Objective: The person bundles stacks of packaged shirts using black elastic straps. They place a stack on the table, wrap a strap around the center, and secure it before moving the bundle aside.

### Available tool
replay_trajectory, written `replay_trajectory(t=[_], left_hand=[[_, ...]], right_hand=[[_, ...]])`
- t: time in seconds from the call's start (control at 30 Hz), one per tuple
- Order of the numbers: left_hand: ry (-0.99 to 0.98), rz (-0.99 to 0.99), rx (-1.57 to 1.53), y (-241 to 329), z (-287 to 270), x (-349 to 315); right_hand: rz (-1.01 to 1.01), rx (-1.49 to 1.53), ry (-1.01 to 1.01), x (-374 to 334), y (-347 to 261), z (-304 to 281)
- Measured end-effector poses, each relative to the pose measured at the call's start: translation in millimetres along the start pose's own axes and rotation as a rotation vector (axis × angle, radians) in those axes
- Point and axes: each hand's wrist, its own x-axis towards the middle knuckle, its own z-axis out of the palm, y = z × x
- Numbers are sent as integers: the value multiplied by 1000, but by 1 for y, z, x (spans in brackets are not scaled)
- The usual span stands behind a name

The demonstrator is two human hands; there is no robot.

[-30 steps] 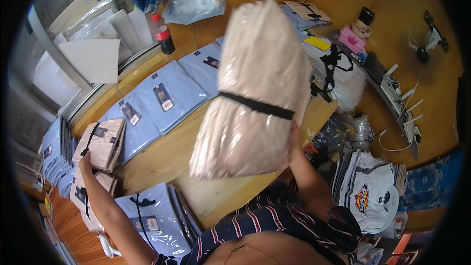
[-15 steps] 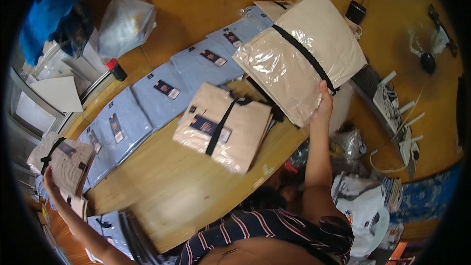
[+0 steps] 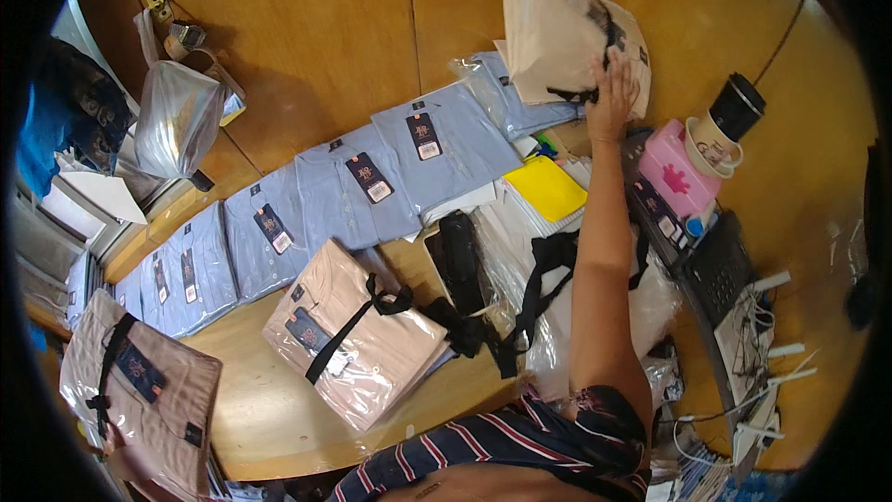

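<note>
My right hand (image 3: 610, 93) presses a strapped beige bundle (image 3: 557, 33) at the worktop's (image 3: 269, 409) far edge; my left hand's state is hidden behind another bundle (image 3: 139, 400); one tied bundle (image 3: 358, 344) rests mid-worktop.

Beige strapped shirt bundle (image 3: 557, 33), plastic-wrapped, raised tilted against the wall.

The one camera sits on the person's head and looks down, from fairly near, at the wooden counter (image 3: 279, 409) covered with shirts, its round picture bending straight edges near the rim.
</note>
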Motion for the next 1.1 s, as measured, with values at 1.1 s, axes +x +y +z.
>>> replay_trajectory(t=[1.1], left_hand=[[-920,778,-380,291,309,-128]], right_hand=[[1414,1330,-9,28,91,140]])
